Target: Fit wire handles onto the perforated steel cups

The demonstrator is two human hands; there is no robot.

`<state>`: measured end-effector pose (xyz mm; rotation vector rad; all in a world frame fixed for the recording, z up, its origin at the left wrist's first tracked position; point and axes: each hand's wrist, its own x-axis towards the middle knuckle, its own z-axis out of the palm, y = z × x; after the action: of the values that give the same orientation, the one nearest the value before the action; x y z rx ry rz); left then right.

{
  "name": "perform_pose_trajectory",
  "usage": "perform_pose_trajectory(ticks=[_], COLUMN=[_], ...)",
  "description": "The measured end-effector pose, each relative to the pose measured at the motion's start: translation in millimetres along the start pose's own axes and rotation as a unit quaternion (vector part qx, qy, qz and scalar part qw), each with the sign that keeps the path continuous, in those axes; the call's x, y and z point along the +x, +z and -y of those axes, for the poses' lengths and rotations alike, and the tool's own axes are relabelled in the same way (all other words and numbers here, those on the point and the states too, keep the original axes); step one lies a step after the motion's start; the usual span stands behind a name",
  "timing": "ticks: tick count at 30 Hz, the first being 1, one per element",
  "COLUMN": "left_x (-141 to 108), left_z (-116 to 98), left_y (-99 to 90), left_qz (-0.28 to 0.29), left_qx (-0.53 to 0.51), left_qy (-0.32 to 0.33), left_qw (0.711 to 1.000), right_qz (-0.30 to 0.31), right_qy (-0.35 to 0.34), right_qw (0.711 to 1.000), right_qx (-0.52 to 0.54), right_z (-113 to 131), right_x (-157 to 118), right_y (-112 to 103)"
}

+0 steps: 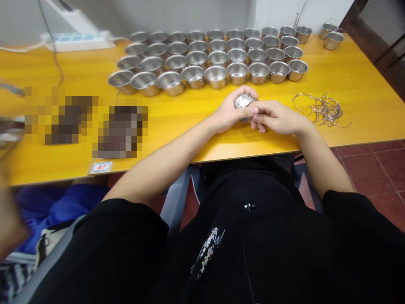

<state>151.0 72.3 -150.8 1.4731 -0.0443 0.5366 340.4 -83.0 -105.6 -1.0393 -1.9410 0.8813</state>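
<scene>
- Above the near side of the yellow table (177, 120), at the clock's centre, a perforated metal cup (243, 100) is tilted, its holed outside showing.
- Just at its 9 o'clock, the left hand (230, 110) is curled around the cup, fingers over the far side, thumb along the near side.
- At 4 o'clock, the right hand (280, 118) has bent fingers meeting the left thumb beside the cup; whether it pinches anything cannot be told.
- At 3 o'clock, beyond the right wrist, lies a tangle of curved wires (330, 112).
- From 10 to 1 o'clock stand four rows of upright metal cups (216, 78).
- At 2 o'clock, well apart, stand two more cups (333, 41).
- Towards 10 o'clock lies a white power strip (91, 41).
- At 8 o'clock, another person's arm (9, 219) shows blurred.
</scene>
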Motion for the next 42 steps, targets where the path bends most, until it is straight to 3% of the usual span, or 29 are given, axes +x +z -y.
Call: perform_pose_trajectory(ticks=[14,24,42], left_x=[1,0,-4], left_z=[5,9,6], left_y=[-1.1,-13.5,-13.8], left_qz=[-0.015,0.019,0.044], left_qx=[0.012,0.078,0.102], left_qy=[0.008,0.046,0.045], left_qw=[1.0,0.996,0.993], right_qz=[-0.002,0.008,0.021], right_qy=[-0.013,0.017,0.027], right_qw=[1.0,0.998,0.998], right_qx=[-0.026,-0.058,-0.058], right_z=[4,7,8], right_x=[0,-2,-1], right_y=[-1,-4,-4])
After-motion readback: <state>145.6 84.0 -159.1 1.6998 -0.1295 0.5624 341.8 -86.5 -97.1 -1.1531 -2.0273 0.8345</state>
